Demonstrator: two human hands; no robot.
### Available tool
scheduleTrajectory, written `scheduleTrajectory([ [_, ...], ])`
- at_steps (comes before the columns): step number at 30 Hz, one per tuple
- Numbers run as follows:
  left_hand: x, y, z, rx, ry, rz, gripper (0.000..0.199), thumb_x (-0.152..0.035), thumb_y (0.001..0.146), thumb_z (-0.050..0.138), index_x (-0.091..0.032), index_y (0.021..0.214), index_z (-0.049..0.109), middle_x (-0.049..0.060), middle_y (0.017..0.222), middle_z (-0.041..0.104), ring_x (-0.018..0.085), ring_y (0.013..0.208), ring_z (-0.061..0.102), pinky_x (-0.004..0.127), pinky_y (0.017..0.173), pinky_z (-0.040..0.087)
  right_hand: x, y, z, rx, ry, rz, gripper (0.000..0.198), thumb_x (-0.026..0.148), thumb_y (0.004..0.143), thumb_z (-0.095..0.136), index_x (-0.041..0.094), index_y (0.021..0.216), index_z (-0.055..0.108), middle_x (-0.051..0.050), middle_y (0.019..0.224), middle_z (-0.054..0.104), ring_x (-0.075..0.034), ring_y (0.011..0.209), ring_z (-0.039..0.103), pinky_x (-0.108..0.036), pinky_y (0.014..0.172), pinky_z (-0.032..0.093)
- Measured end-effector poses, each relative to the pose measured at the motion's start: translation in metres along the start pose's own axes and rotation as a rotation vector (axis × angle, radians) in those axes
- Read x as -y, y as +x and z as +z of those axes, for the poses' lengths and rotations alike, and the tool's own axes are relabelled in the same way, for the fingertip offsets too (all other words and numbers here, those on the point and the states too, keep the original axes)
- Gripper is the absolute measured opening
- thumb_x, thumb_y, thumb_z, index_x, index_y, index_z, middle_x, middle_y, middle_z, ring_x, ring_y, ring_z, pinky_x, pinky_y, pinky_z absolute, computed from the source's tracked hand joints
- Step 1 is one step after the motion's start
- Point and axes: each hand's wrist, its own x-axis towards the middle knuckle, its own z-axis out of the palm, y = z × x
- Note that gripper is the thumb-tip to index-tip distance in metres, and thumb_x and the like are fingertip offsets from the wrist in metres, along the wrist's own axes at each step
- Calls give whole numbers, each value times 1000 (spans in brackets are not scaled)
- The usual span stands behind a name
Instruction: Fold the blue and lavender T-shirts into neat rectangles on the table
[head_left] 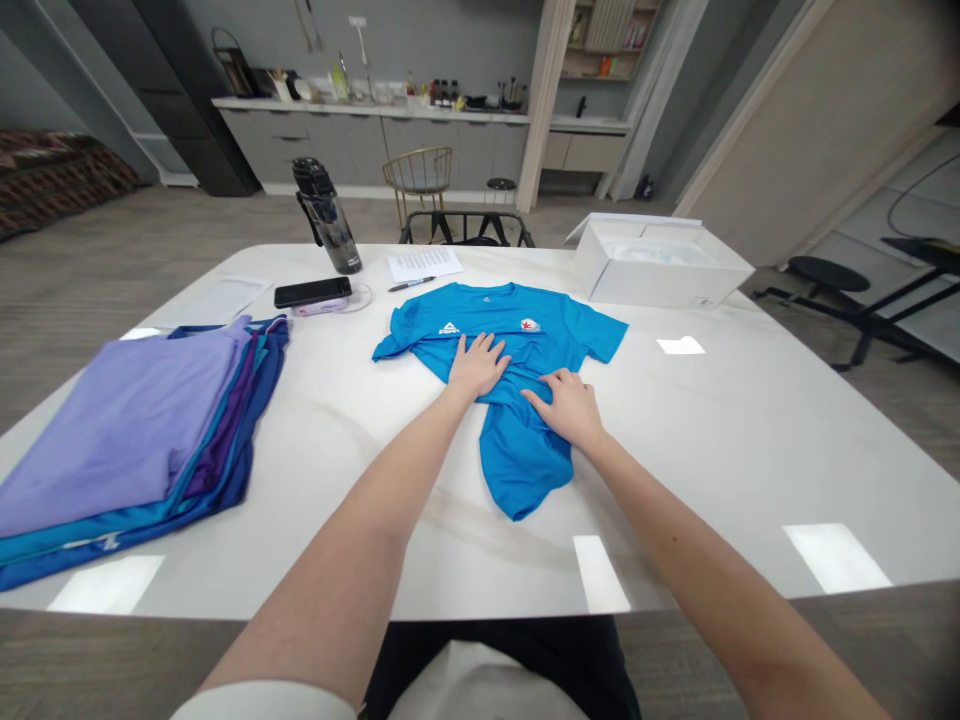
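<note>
A bright blue short-sleeved T-shirt (510, 310) lies front up on the white table, its collar away from me. It has a white logo and a small round badge on the chest. The body is crumpled across the middle, and the lower part hangs toward me in a narrowed, bunched flap. My left hand (478, 368) rests flat on the shirt below the logo, fingers spread. To its right, my right hand (570, 405) lies on the rumpled fabric, fingers bent and thumb held apart from them.
A pile of folded clothes (127, 420) sits at the left of the table (720, 440). Farther back are a phone (312, 292), a dark water bottle (330, 220), a pen (411, 284), a printed sheet (426, 263) and an open white box (660, 265).
</note>
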Motion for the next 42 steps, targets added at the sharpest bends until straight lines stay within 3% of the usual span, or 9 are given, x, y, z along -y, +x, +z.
scheduleTrajectory([
  [6,-14,-12,-15,-93,110,265,36,-23,106,35,-17,117,69,15,117,69,28,119,60,47,116,34,-5,-25,-16,2,27,146,37,48,97,61,21,122,65,-13,118,68,-31,113,59,-43,91,45],
  [10,-34,-32,-25,-167,-51,152,41,-13,99,41,-18,134,62,13,131,66,26,122,58,41,109,41,-7,-30,-19,41,92,207,21,40,96,62,22,105,69,-9,112,72,-29,110,62,-40,87,46],
  [13,-50,-54,-31,-161,-223,122,55,-9,91,44,-18,144,55,11,142,61,24,129,56,38,109,43,-3,-36,-18,-46,197,137,19,39,96,59,22,100,67,-9,108,73,-28,104,64,-37,84,46],
  [17,-65,-87,-41,-99,-331,248,65,-7,84,48,-21,147,54,7,154,54,21,145,44,42,123,31,18,-50,-22,-138,402,14,20,41,95,56,23,99,64,-5,87,72,-24,81,65,-34,76,47],
  [21,-69,-116,-52,-33,-396,259,44,-10,83,50,-20,122,68,8,131,70,24,128,59,48,124,30,48,-69,-34,-50,743,-88,30,52,90,60,22,91,63,-1,77,69,-19,69,61,-30,67,47],
  [26,-58,-153,-68,-12,-430,222,28,-11,80,51,-18,96,73,7,98,73,22,98,67,35,95,52,59,-88,-41,-103,795,-133,34,52,96,53,21,93,67,-4,89,71,-20,80,63,-32,76,51],
  [30,-45,-188,-81,15,-354,218,32,-9,78,49,-20,94,74,6,99,72,22,101,67,32,92,52,45,-102,-32,-88,586,-126,26,37,97,53,19,105,71,-8,105,72,-21,88,64,-35,86,51],
  [34,-29,-224,-95,166,-162,211,33,-10,78,51,-22,96,76,6,102,75,24,105,67,33,92,51,36,-128,-28,-17,456,-242,35,36,96,62,20,126,68,-10,124,70,-24,109,63,-38,97,49],
  [42,29,-298,-143,327,151,56,38,-9,74,54,-27,97,78,5,107,76,25,105,69,35,93,46,44,-169,-40,75,250,-378,29,41,98,64,25,120,74,-8,114,72,-27,112,60,-41,97,44],
])
